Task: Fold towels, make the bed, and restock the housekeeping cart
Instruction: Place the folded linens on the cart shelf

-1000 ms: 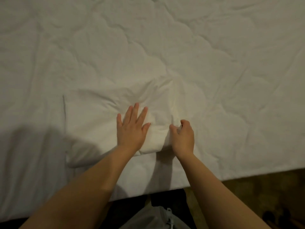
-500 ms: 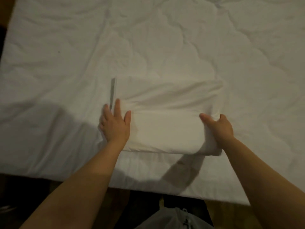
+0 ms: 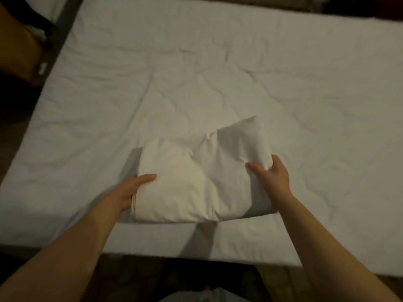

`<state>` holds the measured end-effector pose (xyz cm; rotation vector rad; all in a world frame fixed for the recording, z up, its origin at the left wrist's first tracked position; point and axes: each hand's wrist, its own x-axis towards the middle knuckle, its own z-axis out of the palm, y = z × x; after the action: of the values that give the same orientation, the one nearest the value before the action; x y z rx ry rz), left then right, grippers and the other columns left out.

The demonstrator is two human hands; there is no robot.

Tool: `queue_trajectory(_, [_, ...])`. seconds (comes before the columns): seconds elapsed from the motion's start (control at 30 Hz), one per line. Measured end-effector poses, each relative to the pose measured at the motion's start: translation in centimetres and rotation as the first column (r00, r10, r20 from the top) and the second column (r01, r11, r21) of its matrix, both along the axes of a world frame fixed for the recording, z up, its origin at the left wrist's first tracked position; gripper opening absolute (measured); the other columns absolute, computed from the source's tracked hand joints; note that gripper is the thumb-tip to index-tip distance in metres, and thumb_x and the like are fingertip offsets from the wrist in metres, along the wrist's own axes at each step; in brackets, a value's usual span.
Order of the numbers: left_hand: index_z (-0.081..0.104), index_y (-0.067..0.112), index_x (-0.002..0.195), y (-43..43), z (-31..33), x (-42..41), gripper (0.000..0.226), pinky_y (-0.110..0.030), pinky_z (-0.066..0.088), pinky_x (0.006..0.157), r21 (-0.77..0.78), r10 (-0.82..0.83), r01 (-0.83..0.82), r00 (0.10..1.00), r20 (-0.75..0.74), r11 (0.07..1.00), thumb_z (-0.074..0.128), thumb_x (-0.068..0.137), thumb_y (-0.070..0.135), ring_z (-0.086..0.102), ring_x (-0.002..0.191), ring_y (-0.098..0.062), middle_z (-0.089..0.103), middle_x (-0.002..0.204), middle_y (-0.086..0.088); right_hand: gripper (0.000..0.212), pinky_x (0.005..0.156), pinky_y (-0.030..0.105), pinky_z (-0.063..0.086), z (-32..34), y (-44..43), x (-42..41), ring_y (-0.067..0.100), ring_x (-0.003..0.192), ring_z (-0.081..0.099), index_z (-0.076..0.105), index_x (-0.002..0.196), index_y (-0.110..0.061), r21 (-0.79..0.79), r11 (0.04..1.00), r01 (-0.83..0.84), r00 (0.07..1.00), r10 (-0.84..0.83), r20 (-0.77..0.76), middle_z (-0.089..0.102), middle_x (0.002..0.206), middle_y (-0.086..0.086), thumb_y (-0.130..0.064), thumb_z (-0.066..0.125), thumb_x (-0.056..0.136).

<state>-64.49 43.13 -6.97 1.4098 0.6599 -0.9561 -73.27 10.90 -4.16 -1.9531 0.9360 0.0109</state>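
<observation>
Left hand (image 3: 127, 190) grips the left end of the folded white cloth (image 3: 192, 182), thumb on top, fingers hidden beneath. Right hand (image 3: 273, 177) clasps the right end likewise. Holding both ends probably keeps the folds together for lifting. Cloth sits near the front edge of the bed (image 3: 218, 73), right end raised.

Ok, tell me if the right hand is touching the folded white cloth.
Touching. Head view: the right hand grips the folded white cloth, thumb on top.

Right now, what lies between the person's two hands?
The folded white towel, gripped by left hand and right hand, over the bed; seen in head view.
</observation>
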Motion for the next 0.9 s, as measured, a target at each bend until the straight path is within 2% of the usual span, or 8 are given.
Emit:
queue_trajectory(0.17, [0.063,0.004,0.103,1.4,8.7,-2.7,0.018,-0.026,0.056,0.06,-0.071,0.102,-0.092,0.982,0.158,0.993,0.05,0.093,0.009,0.071,0.067,-0.019,0.074,0.079,-0.008,0.038,0.069,0.031,0.04,8.9,1.0,0.5,0.019,0.083,0.057,0.057,0.102,-0.015,-0.07,0.993,-0.099,0.983,0.108,0.149,0.061,0.092,-0.002,-0.036,0.076,0.076])
queue_trajectory(0.23, [0.062,0.004,0.108,1.6,12.5,-3.8,0.021,-0.028,0.055,0.063,-0.056,0.107,-0.096,0.96,0.26,0.994,0.054,0.091,0.01,0.07,0.07,-0.019,0.074,0.082,-0.007,0.04,0.07,0.034,0.045,12.1,1.5,0.7,0.02,0.083,0.057,0.055,0.102,-0.017,-0.111,0.984,-0.14,0.968,0.16,0.191,0.06,0.092,-0.002,-0.039,0.075,0.076])
queue_trajectory(0.33, [0.062,0.011,0.102,1.5,18.0,-6.6,0.015,-0.019,0.053,0.052,-0.024,0.14,-0.144,0.894,0.427,0.989,0.055,0.09,0.005,0.07,0.065,-0.011,0.074,0.077,0.0,0.04,0.073,0.04,0.05,15.6,2.6,0.3,0.021,0.083,0.059,0.053,0.101,-0.021,-0.151,0.964,-0.218,0.934,0.25,0.253,0.059,0.09,-0.003,-0.043,0.074,0.076])
queue_trajectory(0.4, [0.06,0.018,0.1,1.2,21.1,-9.6,0.016,-0.018,0.052,0.052,0.013,0.165,-0.2,0.844,0.511,0.98,0.057,0.09,0.005,0.069,0.066,-0.009,0.071,0.084,0.002,0.039,0.072,0.038,0.05,17.1,3.6,-0.6,0.02,0.082,0.058,0.052,0.101,-0.022,-0.161,0.946,-0.28,0.905,0.317,0.285,0.059,0.09,-0.004,-0.043,0.073,0.077])
queue_trajectory(0.5, [0.055,0.022,0.112,1.6,24.1,-14.6,0.025,-0.024,0.048,0.063,0.06,0.222,-0.323,0.762,0.609,0.945,0.059,0.09,0.01,0.063,0.08,-0.014,0.065,0.092,0.005,0.038,0.068,0.034,0.047,18.8,5.3,-2.1,0.017,0.08,0.057,0.05,0.101,-0.024,-0.169,0.915,-0.367,0.85,0.404,0.337,0.056,0.086,-0.01,-0.045,0.071,0.078])
queue_trajectory(0.67, [0.056,0.02,0.113,4.9,26.2,-21.2,0.026,-0.044,0.047,0.093,0.136,0.307,-0.486,0.719,0.623,0.863,0.062,0.089,0.015,0.06,0.101,-0.029,0.065,0.106,-0.006,0.037,0.064,0.03,0.041,21.3,10.0,-3.7,0.013,0.076,0.054,0.051,0.103,-0.025,-0.191,0.841,-0.506,0.753,0.538,0.378,0.055,0.084,-0.012,-0.044,0.07,0.078])
queue_trajectory(0.83, [0.059,0.023,0.098,10.3,27.7,-25.0,0.015,-0.031,0.048,0.071,0.087,0.421,-0.615,0.629,0.653,0.784,0.061,0.089,0.012,0.062,0.088,-0.022,0.066,0.095,-0.003,0.038,0.057,0.014,0.035,23.8,18.2,-3.5,0.001,0.071,0.049,0.048,0.108,-0.026,-0.214,0.728,-0.652,0.623,0.674,0.395,0.054,0.093,-0.009,-0.043,0.068,0.082])
queue_trajectory(0.9, [0.058,0.022,0.099,13.7,28.0,-25.8,0.014,-0.031,0.047,0.071,0.064,0.479,-0.669,0.592,0.648,0.74,0.062,0.089,0.013,0.062,0.087,-0.023,0.066,0.093,-0.004,0.041,0.057,0.014,0.035,24.7,22.4,-2.8,0.001,0.072,0.048,0.049,0.112,-0.023,-0.21,0.682,-0.7,0.583,0.716,0.384,0.054,0.095,-0.007,-0.043,0.068,0.082])
